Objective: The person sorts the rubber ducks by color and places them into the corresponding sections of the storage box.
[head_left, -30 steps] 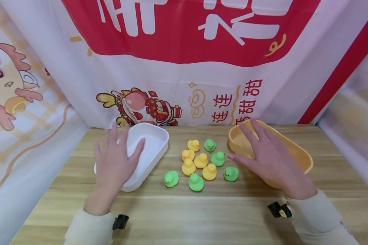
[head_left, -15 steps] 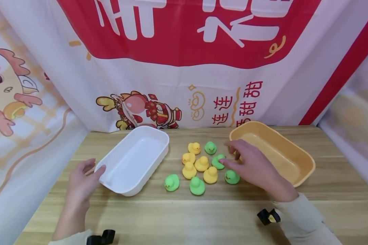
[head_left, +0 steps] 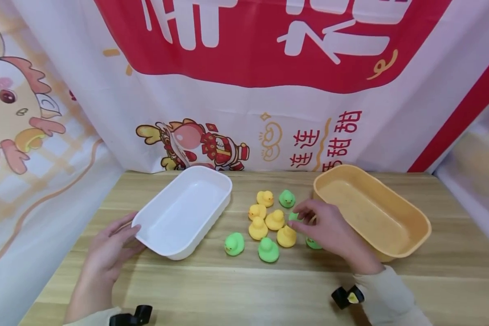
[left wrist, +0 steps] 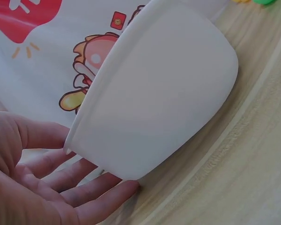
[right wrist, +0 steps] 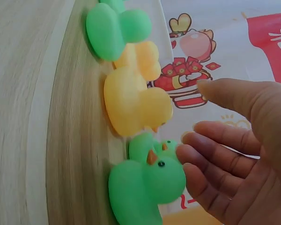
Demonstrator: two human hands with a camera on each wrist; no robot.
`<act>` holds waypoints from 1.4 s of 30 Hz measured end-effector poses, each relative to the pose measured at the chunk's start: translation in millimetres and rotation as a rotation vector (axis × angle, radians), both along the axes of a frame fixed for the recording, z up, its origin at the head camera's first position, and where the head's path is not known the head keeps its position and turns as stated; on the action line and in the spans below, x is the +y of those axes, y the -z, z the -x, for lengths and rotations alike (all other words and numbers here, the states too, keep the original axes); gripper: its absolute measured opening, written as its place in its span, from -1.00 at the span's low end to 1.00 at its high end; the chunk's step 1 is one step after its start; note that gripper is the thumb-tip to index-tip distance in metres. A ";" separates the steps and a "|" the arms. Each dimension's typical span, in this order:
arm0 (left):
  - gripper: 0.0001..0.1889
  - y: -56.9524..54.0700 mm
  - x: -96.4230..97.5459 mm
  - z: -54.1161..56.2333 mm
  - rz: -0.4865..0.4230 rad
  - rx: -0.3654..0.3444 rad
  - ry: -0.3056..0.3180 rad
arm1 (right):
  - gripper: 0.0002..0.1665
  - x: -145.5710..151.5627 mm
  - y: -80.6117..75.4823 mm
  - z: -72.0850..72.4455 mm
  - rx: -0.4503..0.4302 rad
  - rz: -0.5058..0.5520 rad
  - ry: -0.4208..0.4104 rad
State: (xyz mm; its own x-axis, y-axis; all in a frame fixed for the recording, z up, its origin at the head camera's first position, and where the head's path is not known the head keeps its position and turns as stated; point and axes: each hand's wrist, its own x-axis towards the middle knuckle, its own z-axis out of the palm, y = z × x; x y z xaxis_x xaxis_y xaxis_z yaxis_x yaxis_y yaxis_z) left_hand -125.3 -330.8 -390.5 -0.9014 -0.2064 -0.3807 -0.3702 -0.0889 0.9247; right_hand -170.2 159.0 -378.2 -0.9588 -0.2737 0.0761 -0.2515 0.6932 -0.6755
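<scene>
My left hand (head_left: 110,249) holds the near left end of a white plastic tub (head_left: 183,213). In the left wrist view the thumb meets the tub's rim, with the fingers spread against its outer end wall. My right hand (head_left: 330,231) hovers low over a green toy duck (head_left: 294,217), which it partly hides. Its thumb and fingers are bent but apart, with nothing between them. Another green duck (head_left: 313,243) shows partly below that hand. Several yellow ducks (head_left: 275,220) cluster just left of it, and a green duck (right wrist: 136,192) looms close in the right wrist view.
An orange tub (head_left: 375,210) stands right of the ducks, close behind the right hand. More green ducks lie at the front (head_left: 268,250) and back (head_left: 287,198) of the group. A printed cloth (head_left: 228,104) hangs along the back edge of the wooden table (head_left: 236,294).
My left hand has come down from over the white tub to its near left end. The right hand has moved left from the orange tub to the ducks. The view has shifted slightly.
</scene>
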 end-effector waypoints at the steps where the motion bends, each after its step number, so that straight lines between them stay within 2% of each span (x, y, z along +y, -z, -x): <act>1: -0.42 1.5 -0.5 0.1 -0.035 0.012 0.006 | -0.65 0.1 1.5 -0.3 -0.013 0.002 -0.002; 5: -0.66 7.9 -4.9 0.4 -0.138 0.057 0.049 | -0.67 -1.0 6.1 -2.1 -0.046 -0.006 -0.002; 9: -0.66 12.3 -11.4 2.3 -0.192 0.095 0.105 | -0.68 -3.0 10.4 -3.3 -0.039 -0.029 0.006; 12: -0.65 12.3 -16.0 4.9 -0.196 0.114 0.130 | -0.67 -5.1 11.5 -2.9 -0.013 -0.032 -0.003; 18: -0.64 9.9 -20.9 7.1 -0.200 0.130 0.124 | -0.65 -8.7 11.1 1.5 -0.028 -0.014 -0.014; 25: -0.62 17.6 -24.2 -5.0 -0.211 0.106 0.122 | -0.69 -8.2 14.9 3.7 -0.085 0.017 -0.033; 29: -0.62 19.7 -23.2 -7.8 -0.214 0.104 0.120 | -0.68 -5.0 17.3 2.3 -0.088 0.021 -0.042; 42: -0.65 15.7 -15.6 -1.9 -0.204 0.129 0.105 | -0.68 1.0 22.7 4.1 -0.103 0.038 -0.045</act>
State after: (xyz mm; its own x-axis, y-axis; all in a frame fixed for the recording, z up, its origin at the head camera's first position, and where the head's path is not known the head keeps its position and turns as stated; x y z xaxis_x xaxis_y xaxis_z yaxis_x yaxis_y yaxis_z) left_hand -123.5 -346.4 -406.2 -0.9577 -0.0396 -0.2850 -0.2672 -0.2452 0.9319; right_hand -174.3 160.0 -400.9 -0.9490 -0.3151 -0.0113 -0.2093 0.6561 -0.7251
